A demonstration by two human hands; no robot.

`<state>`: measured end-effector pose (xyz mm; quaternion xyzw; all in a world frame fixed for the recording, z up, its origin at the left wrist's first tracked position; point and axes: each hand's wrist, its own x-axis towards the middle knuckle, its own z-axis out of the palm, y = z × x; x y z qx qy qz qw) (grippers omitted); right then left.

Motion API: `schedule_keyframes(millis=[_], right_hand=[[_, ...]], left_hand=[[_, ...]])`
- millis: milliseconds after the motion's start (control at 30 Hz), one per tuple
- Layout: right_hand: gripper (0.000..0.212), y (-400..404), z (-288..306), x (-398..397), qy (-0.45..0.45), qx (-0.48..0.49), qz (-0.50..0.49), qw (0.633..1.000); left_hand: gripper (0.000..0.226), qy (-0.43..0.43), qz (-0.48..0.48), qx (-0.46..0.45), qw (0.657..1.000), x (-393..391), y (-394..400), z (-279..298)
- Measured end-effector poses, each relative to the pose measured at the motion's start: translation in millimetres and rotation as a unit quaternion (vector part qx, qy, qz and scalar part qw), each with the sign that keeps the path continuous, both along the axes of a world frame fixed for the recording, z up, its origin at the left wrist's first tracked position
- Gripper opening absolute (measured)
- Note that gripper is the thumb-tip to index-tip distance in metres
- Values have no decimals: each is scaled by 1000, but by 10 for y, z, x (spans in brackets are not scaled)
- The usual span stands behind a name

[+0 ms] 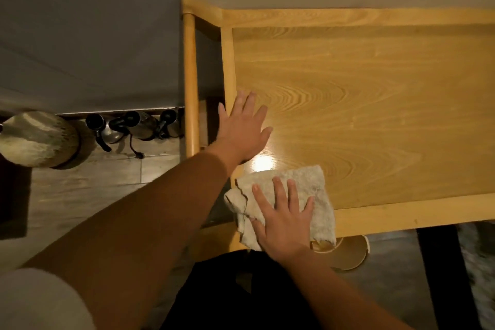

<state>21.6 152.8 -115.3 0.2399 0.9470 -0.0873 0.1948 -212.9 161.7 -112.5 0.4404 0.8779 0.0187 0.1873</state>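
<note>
1. The cloth [289,195], a crumpled beige rag, sits on the near left corner of the wooden tabletop [361,104], hanging a bit over the front rim.
2. Right hand [285,218] lies flat on it, fingers straight and spread, just pressing down.
3. Left hand [242,128] is flat on the bare wood near the left rim, fingers spread too, gripping nothing.
4. Down on the floor to the left: a few dark metal pots [134,126] and a pale round thing [37,139].

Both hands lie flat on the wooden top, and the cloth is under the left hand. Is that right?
Not quite. The head view shows the cloth under the right hand, not the left hand, which lies bare on the wooden top. Both hands do lie flat.
</note>
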Motion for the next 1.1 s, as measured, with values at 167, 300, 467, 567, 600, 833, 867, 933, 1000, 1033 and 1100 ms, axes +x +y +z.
schedule_keyframes(millis=[167, 300, 467, 567, 600, 833, 867, 933, 1000, 1033, 1100], right_hand=[[76, 402, 11, 191, 0, -9, -1, 1000], [76, 738, 17, 300, -18, -1, 2, 1000], [79, 861, -79, 176, -3, 3, -4, 1000], [78, 975, -139, 91, 20, 0, -2, 1000], [78, 1026, -140, 36, 24, -3, 1, 1000], [65, 1968, -241, -1212, 57, 4, -55, 997], [65, 2078, -263, -1383, 59, 7, -51, 997], [66, 2246, -304, -1644, 69, 20, -36, 997], [66, 2374, -320, -1846, 78, 27, -19, 996], [66, 2433, -322, -1948, 83, 29, -13, 996], [66, 2556, -326, -2182, 94, 26, -3, 995]], left_hand=[[70, 27, 57, 30, 998, 185, 143, -307], [70, 36, 59, 40, 997, 197, 133, -343], [69, 48, 60, 64, 995, 174, 139, -373], [69, 46, 54, 47, 996, 159, 160, -375], [69, 45, 57, 37, 997, 158, 164, -373], [61, 19, 78, 81, 993, 169, 154, -319], [57, 26, 78, 83, 993, 168, 162, -327], [57, 35, 70, 68, 995, 150, 183, -352], [59, 41, 65, 54, 996, 152, 177, -369], [58, 48, 62, 53, 995, 155, 164, -381], [60, 55, 64, 55, 995, 167, 153, -394]])
